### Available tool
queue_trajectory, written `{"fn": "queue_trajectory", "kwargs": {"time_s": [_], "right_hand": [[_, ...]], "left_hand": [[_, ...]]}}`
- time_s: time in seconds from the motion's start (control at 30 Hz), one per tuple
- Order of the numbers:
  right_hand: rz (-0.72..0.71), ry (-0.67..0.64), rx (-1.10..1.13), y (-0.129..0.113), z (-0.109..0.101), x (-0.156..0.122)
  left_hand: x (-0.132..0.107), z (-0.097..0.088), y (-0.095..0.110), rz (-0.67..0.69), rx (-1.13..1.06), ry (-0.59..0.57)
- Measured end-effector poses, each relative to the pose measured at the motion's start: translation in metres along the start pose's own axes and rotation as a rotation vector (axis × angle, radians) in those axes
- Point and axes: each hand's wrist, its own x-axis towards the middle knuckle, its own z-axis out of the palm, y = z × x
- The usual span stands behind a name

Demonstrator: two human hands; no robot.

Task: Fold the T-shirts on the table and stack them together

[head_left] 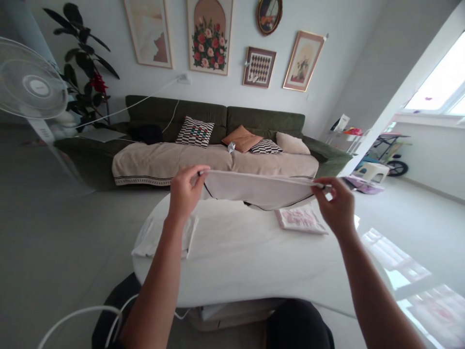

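Centre frame, over the white bench (232,266): one white garment (254,189), held taut along its top edge; left hand (187,191) and right hand (334,206) raised, each grip pinched shut on a corner.

White rounded tabletop (232,271) with a folded white cloth (165,237) and a folded pink-printed garment (301,219)

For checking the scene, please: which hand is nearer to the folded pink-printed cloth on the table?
Right. The right hand is just above and right of the pink-printed cloth; the left hand is farther off, to its left.
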Motion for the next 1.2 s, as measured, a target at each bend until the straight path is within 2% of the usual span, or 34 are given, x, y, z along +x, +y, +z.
{"fn": "queue_trajectory", "kwargs": {"time_s": [0.07,0.13,0.2,0.27,0.33,0.37,0.43,0.5,0.57,0.67,0.73,0.83,0.9,1.0,1.07,1.1,1.13,1.2], "right_hand": [[0.027,-0.099,-0.024,0.015,0.009,-0.043],[0.074,-0.210,-0.048,0.035,0.022,-0.095],[0.173,-0.312,-0.060,0.055,0.034,-0.150],[0.306,-0.519,-0.051,0.073,0.041,-0.199],[0.403,-0.718,-0.015,0.087,0.042,-0.236],[0.437,-0.765,-0.004,0.092,0.042,-0.249],[0.477,-0.761,-0.008,0.098,0.043,-0.263],[0.489,-0.715,-0.056,0.100,0.046,-0.266],[0.492,-0.715,-0.123,0.100,0.053,-0.261],[0.511,-0.764,-0.189,0.096,0.064,-0.251],[0.515,-0.769,-0.169,0.093,0.066,-0.247],[0.495,-0.691,-0.146,0.094,0.061,-0.244],[0.469,-0.690,-0.161,0.097,0.053,-0.244],[0.425,-0.914,-0.133,0.105,0.042,-0.235],[0.407,-1.021,-0.154,0.111,0.041,-0.218],[0.399,-1.025,-0.197,0.114,0.044,-0.206],[0.389,-1.005,-0.253,0.117,0.049,-0.192],[0.361,-0.961,-0.350,0.122,0.066,-0.165]], "left_hand": [[-0.035,0.006,-0.009,-0.056,-0.006,-0.135],[-0.082,0.017,-0.024,-0.118,0.039,-0.297],[-0.134,0.026,-0.038,-0.176,0.097,-0.545],[-0.182,0.029,-0.050,-0.270,0.160,-0.806],[-0.214,0.027,-0.058,-0.339,0.169,-1.017],[-0.224,0.026,-0.061,-0.357,0.170,-1.054],[-0.229,0.030,-0.064,-0.350,0.150,-1.040],[-0.225,0.043,-0.066,-0.304,0.112,-0.980],[-0.219,0.063,-0.070,-0.257,0.106,-0.951],[-0.222,0.094,-0.079,-0.235,0.211,-0.975],[-0.229,0.108,-0.085,-0.242,0.293,-1.009],[-0.241,0.114,-0.091,-0.243,0.372,-1.003],[-0.244,0.114,-0.091,-0.246,0.403,-0.985],[-0.236,0.117,-0.090,-0.246,0.442,-0.919],[-0.227,0.123,-0.091,-0.218,0.458,-0.816],[-0.222,0.127,-0.092,-0.202,0.458,-0.775],[-0.219,0.131,-0.094,-0.192,0.451,-0.758],[-0.216,0.140,-0.100,-0.200,0.433,-0.797]]}}
